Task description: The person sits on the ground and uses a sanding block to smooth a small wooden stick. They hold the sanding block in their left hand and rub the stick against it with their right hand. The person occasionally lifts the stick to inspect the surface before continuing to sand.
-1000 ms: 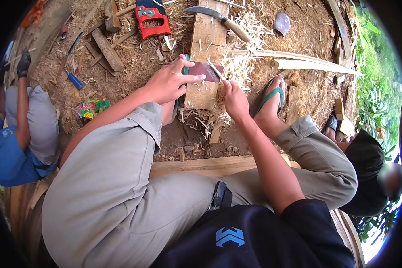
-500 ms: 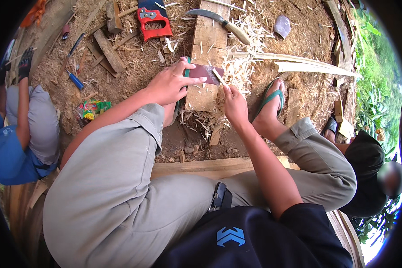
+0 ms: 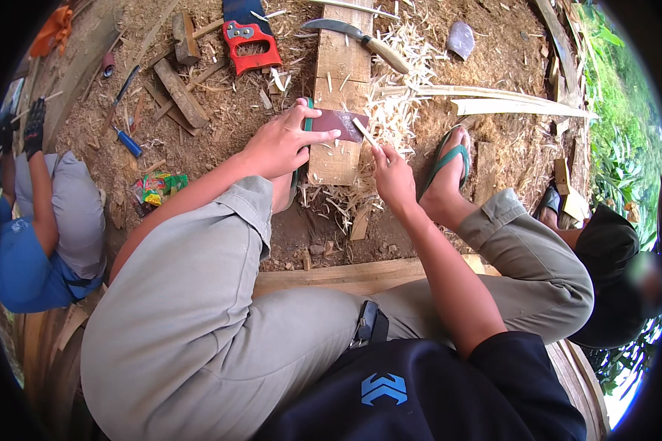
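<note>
A dark reddish-brown sheet of sandpaper [image 3: 340, 120] lies flat on a wooden plank [image 3: 334, 167]. With fingers spread, my left hand [image 3: 278, 147] presses down the sheet's left part. My right hand [image 3: 395, 178] pinches a short, thin wooden stick [image 3: 365, 133], whose far end rests on the sandpaper near its right edge. A pale dusty patch shows on the sheet there. Farther up the same plank lies a curved knife [image 3: 385, 53] with a wooden handle, out of both hands.
A red-handled saw [image 3: 254, 50] lies at the far left. Pale wood shavings [image 3: 403, 117] cover the ground right of the plank, beside long split strips [image 3: 518, 109]. A blue-handled tool [image 3: 129, 142] and wood offcuts [image 3: 180, 92] lie left. Other people [image 3: 40, 242] sit at both sides.
The stick's tip and my right hand have shifted slightly down over the sandpaper. My left hand keeps its place on the sheet. The whole view has moved a little.
</note>
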